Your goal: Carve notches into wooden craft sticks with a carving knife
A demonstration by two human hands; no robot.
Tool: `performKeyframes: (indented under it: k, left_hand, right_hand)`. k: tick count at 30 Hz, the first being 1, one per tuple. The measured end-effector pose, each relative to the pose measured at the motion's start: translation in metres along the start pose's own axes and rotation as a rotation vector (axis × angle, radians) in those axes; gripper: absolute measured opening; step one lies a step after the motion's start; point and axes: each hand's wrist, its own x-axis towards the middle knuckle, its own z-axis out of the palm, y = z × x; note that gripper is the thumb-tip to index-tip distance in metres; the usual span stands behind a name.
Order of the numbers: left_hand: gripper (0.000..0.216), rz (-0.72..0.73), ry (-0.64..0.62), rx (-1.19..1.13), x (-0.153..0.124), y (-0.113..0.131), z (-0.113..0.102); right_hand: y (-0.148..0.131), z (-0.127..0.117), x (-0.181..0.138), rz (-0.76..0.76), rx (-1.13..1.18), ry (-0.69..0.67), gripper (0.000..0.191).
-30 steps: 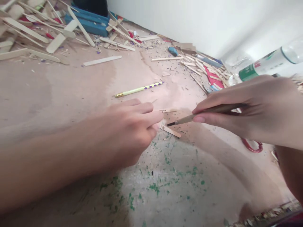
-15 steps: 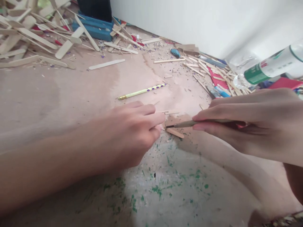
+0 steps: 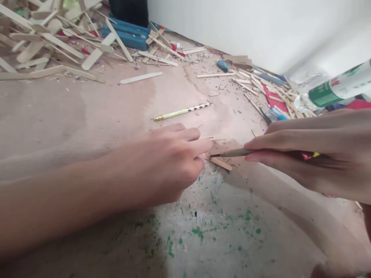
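Note:
My left hand [image 3: 171,166] rests knuckles-up on the wooden floor board [image 3: 87,116], fingers curled and pinched over a small wooden piece [image 3: 222,163] at its fingertips; what exactly they grip is hidden. My right hand [image 3: 313,150] is closed around a thin pencil-like tool [image 3: 232,153] whose dark tip points left and meets the small wood piece next to my left fingertips. A short flat stick fragment lies just under the tool tip.
A yellow pencil with purple dots [image 3: 182,111] lies beyond my hands. Heaps of wooden craft sticks [image 3: 52,42] fill the far left, more sticks [image 3: 261,87] along the white wall. A blue box [image 3: 127,34] stands at the back. A plastic bottle [image 3: 333,88] lies right. Green paint specks [image 3: 203,231] mark the near floor.
Both hands have shifted slightly right in the picture and the tool has tilted flatter, its tip staying at the small wood piece. The view has drifted a little.

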Motion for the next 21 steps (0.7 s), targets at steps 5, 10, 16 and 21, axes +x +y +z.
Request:
performKeyframes:
  k: [5, 10, 16, 21]
  left_hand:
    - [0.039, 0.018, 0.025, -0.027, 0.001, 0.000, 0.001]
    - [0.033, 0.003, 0.028, -0.003, -0.001, 0.002, 0.004]
    - [0.034, 0.004, 0.031, -0.016, -0.002, 0.004, 0.006]
    - [0.042, 0.005, 0.014, -0.018, -0.002, 0.003, 0.005]
  right_hand:
    - [0.001, 0.003, 0.000, -0.032, -0.002, -0.012, 0.020]
    - [0.001, 0.000, 0.012, -0.034, 0.054, 0.016, 0.027]
    - [-0.005, 0.007, 0.007, 0.107, 0.149, 0.077, 0.019]
    - [-0.002, 0.021, -0.001, 0.109, 0.159, 0.159, 0.018]
